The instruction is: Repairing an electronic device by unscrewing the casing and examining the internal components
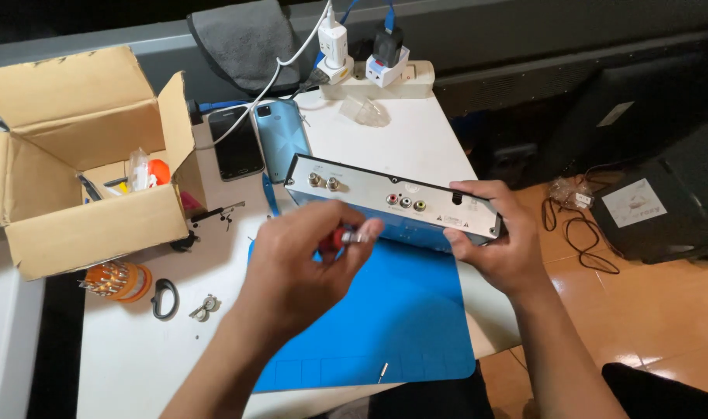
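Right hand is gripping the box at frame centre, fingers clamped on its end. Left hand is pinching a screwdriver against the box's rear panel.

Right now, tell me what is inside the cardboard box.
In the cardboard box: an orange ball-like thing, clear plastic packaging and a dark tool. The front wall hides the rest.

Blue mat, silver box, brown carton on a white table

The mat is plain bright blue; the box on it has a silver-grey face with red, white and yellow sockets. The tool in the left hand shows red and silver. Far left, the carton is brown; one phone is black, the other phone light blue. The table is white.
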